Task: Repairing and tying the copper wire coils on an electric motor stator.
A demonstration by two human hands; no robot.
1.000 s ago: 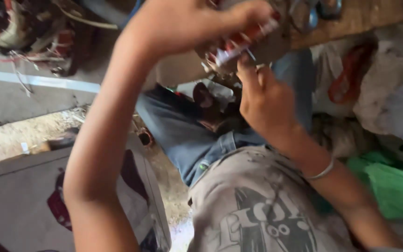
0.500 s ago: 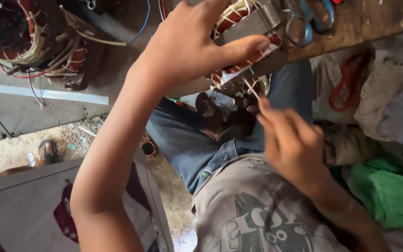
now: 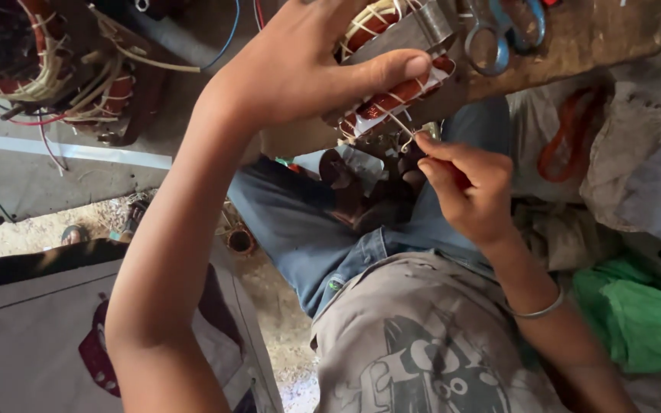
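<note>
A wooden desk [image 3: 575,46] carries blue-handled scissors [image 3: 503,34] at its edge, and just beside them sits a motor winding [image 3: 392,69] of red-brown copper coils. The left hand [image 3: 307,65] is closed over the winding, thumb pressed along its metal edge. Below it, the right hand [image 3: 468,187] has its fingers [image 3: 430,153] pinched shut on a thin pale thread [image 3: 399,126] running up into the coils.

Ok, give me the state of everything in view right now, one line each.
Left hand: clamped over the wound motor coil, thumb pressing its edge.
Right hand: fingers pinched shut on a thin tie string.
Wound motor coil: held at the bench edge.
Thin tie string: runs from coil to right hand.
Scissors: lying on the wooden bench, untouched.
Second coil: on the floor, loose wires.
</note>
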